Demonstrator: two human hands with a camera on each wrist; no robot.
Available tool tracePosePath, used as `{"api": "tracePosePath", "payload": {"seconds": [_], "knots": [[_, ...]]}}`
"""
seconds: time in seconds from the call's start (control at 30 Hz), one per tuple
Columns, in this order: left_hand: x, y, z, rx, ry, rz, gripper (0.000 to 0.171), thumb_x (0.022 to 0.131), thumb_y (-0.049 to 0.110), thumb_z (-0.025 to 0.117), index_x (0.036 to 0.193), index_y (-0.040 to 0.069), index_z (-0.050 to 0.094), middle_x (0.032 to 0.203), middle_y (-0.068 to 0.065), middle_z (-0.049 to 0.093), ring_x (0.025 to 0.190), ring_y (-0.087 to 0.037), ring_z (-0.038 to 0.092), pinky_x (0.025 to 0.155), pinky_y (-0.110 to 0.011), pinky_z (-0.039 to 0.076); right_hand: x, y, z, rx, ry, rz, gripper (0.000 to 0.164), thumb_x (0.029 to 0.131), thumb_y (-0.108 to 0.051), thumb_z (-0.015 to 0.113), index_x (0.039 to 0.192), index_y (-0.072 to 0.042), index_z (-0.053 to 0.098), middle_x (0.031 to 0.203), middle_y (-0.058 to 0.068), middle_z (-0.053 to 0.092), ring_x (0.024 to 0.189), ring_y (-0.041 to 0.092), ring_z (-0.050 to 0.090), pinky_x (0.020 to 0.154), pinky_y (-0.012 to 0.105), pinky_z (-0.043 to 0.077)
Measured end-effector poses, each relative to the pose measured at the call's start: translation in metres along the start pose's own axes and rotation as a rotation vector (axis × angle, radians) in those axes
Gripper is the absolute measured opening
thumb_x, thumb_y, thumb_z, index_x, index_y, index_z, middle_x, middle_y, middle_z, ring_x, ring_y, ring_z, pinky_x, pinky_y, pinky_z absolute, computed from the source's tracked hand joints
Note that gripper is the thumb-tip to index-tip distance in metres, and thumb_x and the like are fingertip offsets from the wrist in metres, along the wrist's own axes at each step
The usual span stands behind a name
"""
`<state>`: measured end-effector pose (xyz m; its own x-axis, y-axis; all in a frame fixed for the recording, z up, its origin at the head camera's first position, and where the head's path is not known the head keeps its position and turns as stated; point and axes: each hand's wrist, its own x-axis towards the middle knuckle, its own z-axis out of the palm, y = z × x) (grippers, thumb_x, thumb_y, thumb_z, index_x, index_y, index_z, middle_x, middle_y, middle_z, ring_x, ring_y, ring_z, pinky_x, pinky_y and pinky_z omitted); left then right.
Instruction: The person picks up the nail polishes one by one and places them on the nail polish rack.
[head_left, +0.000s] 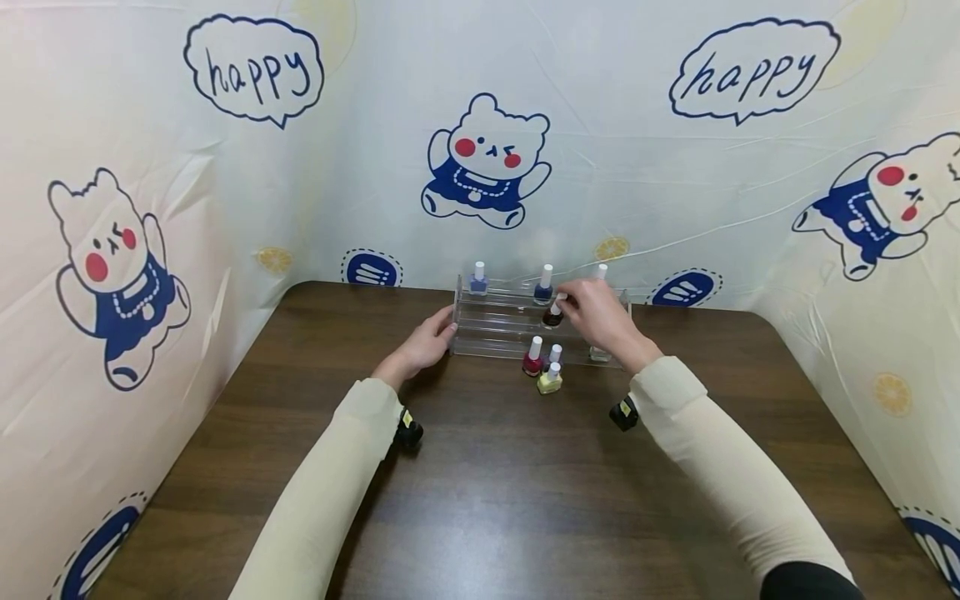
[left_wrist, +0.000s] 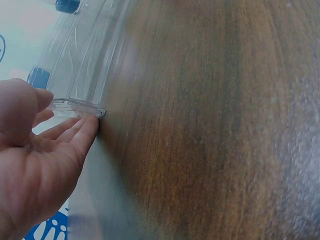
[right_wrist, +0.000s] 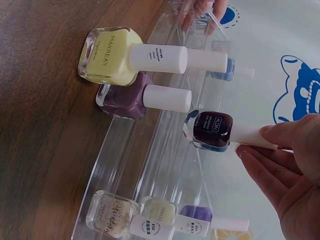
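Observation:
My right hand [head_left: 600, 312] pinches the white cap of a dark nail polish bottle [right_wrist: 212, 129] over the middle tier of a clear stepped rack [head_left: 487, 344]. Whether its base touches the tier, I cannot tell. At the rack's left end, my left hand [left_wrist: 47, 165] rests its fingers against the end panel. In front of the rack stand a red nail polish [head_left: 532, 362], a purple one [right_wrist: 127, 97] and a yellow one [right_wrist: 112, 56]. A blue bottle [head_left: 543, 289] stands on the back tier, just behind the dark one.
A pale blue bottle [head_left: 478, 282] occupies the back tier's left end. Toward the right end stand a glittery bottle [right_wrist: 112, 215], a pale yellow one [right_wrist: 159, 209] and a violet one [right_wrist: 196, 213]. A printed cloth [head_left: 637, 183] hangs behind the brown table [head_left: 480, 500].

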<state>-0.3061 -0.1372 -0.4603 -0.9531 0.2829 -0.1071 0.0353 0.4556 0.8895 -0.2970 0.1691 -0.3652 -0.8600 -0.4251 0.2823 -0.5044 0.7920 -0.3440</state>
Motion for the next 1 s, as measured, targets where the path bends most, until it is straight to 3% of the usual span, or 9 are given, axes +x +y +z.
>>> {"api": "tracePosePath", "payload": {"seconds": [0.17,0.53,0.8,1.0], "knots": [[0.000,-0.001,0.000,-0.007,0.003,0.006,0.054,0.113,0.019,0.037,0.164,0.014,0.022,0.159,-0.021,0.040,0.145,-0.036,0.041,0.121,-0.052,0.030,0.003,0.000,0.001,-0.010,0.003,-0.003,0.024,0.100,-0.005,0.064,0.121,0.004,0.072,0.112,0.020,0.074,0.090,0.029,0.072,0.082,0.046,0.060],[0.001,-0.001,0.001,0.013,0.003,-0.020,0.054,0.113,0.021,0.037,0.164,0.015,0.022,0.159,-0.019,0.040,0.145,-0.035,0.041,0.120,-0.053,0.031,0.012,0.002,0.010,-0.002,-0.002,-0.004,0.023,0.100,-0.003,0.062,0.119,0.004,0.073,0.101,0.018,0.075,0.074,0.024,0.065,0.072,0.040,0.055],[0.000,0.000,0.000,0.007,-0.001,-0.022,0.054,0.113,0.020,0.037,0.164,0.015,0.022,0.159,-0.020,0.040,0.144,-0.035,0.041,0.120,-0.053,0.031,0.016,0.004,0.018,-0.014,-0.014,0.006,0.025,0.099,-0.003,0.063,0.121,0.004,0.072,0.106,0.019,0.075,0.080,0.026,0.068,0.076,0.040,0.058],[0.000,0.001,0.001,0.015,0.005,-0.031,0.054,0.113,0.022,0.037,0.164,0.016,0.021,0.160,-0.019,0.039,0.146,-0.035,0.039,0.120,-0.053,0.031,0.019,0.006,0.024,-0.006,-0.015,0.011,0.018,0.099,-0.002,0.061,0.111,0.003,0.074,0.097,0.016,0.075,0.074,0.024,0.064,0.070,0.039,0.054]]}}
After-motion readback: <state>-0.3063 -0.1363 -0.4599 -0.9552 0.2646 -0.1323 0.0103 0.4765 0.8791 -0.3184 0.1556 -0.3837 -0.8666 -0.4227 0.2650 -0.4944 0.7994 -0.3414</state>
